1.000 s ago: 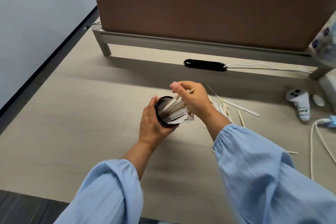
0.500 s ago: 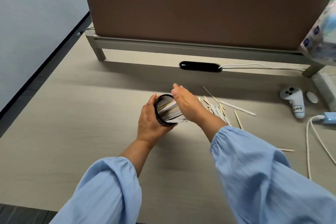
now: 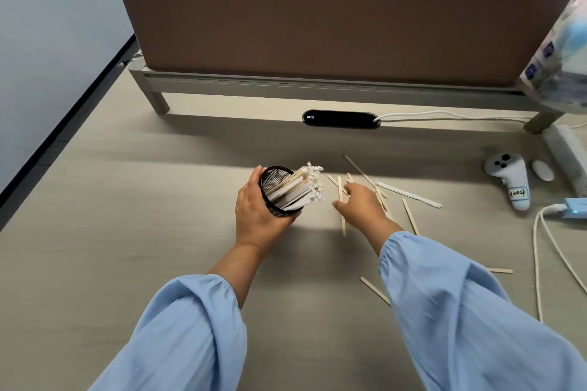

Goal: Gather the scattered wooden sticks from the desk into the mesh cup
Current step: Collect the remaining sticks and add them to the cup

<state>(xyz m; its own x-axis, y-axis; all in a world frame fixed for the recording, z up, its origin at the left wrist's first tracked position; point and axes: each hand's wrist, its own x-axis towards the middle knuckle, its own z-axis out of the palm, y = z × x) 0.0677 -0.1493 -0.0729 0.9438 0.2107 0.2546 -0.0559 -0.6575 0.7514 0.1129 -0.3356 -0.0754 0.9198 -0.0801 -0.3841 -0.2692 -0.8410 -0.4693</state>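
Several wooden sticks [image 3: 344, 200] lie scattered on the desk [image 3: 127, 216], right of the mesh cup [image 3: 275, 192].

Left hand [image 3: 257, 216] wraps the tilted black cup, already packed with pale sticks and white-wrapped ones; right hand [image 3: 360, 208], fingers loosely spread and empty, hovers over the pile. Thin, flat, light and stiff, they likely need pinching at an end or sliding together; two more lie nearer.

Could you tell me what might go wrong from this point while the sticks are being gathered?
The mesh cup is tilted toward the right in the left hand, so the sticks already in it could slide out. The loose sticks lie flat on the desk, hard for the open right hand to pinch. One stick near the sleeve could be swept off.
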